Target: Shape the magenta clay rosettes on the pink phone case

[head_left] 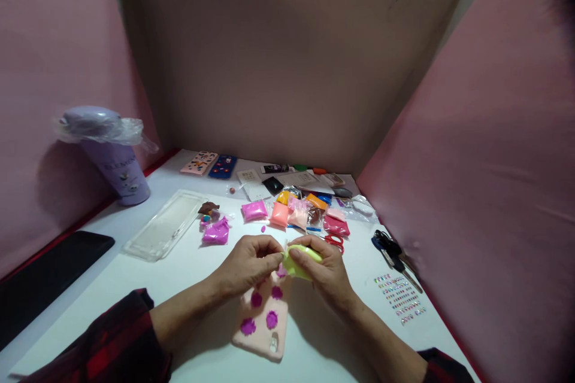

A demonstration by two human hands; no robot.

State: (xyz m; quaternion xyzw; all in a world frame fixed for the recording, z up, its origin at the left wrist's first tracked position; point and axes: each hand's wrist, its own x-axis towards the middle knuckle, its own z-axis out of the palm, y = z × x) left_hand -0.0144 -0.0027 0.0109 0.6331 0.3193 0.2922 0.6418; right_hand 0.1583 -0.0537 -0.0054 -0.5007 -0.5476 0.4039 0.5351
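Note:
My right hand (326,266) is closed around a bright yellow-green packet of modelling clay (303,260). The fingertips of my left hand (251,260) pinch together at the packet's left end; what exactly lies between them is too small to make out. Below both hands, a pale pink phone case (263,338) lies on the white table, its camera opening toward me. Several flattened magenta clay blobs (272,319) are stuck on its back. My hands hide the far end of the case. A tiny magenta clay bit (263,229) rests just beyond my left hand.
Clay packets, one of them orange-pink (279,214), lie behind my hands with red scissors (335,242). An opened magenta packet (216,231) and clear plastic box (164,224) are left, by a purple tumbler (119,173) and black tray (54,281). Keys (395,254) and gem stickers (401,297) lie right.

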